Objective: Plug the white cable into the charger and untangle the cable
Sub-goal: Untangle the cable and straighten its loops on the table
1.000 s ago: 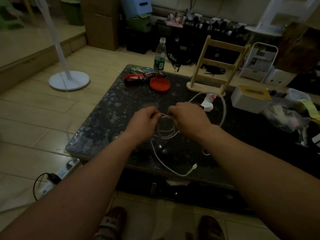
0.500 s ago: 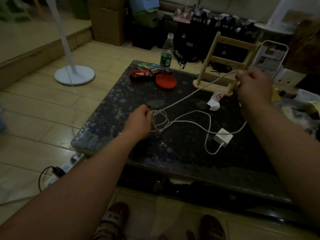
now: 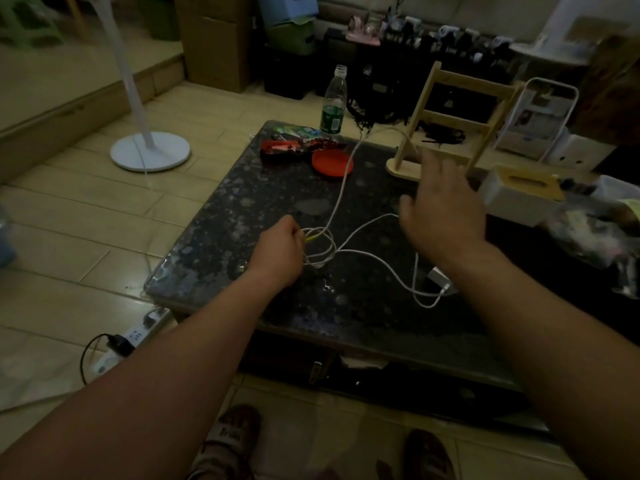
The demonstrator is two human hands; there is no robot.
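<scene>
A white cable (image 3: 341, 188) lies over the dark stone table (image 3: 242, 230). One stretch runs up past a red lid towards the wooden rack. Near my left hand (image 3: 278, 252) it forms a small loop, and that hand is shut on the cable there, beside its yellowish plug end (image 3: 311, 238). The cable curves on to a white charger (image 3: 439, 277), part hidden by my right forearm. My right hand (image 3: 441, 213) hovers blurred above the table with fingers spread and nothing in it.
A red lid (image 3: 331, 163), snack packets (image 3: 294, 142) and a plastic bottle (image 3: 333, 102) sit at the table's far side. A wooden rack (image 3: 446, 123) and a tissue box (image 3: 519, 192) stand to the right. A power strip (image 3: 131, 337) lies on the floor at left.
My right hand pulled a cable stretch out to the right, then let it go and came back towards the middle. The released stretch now lies up over the red lid. My left hand stayed.
</scene>
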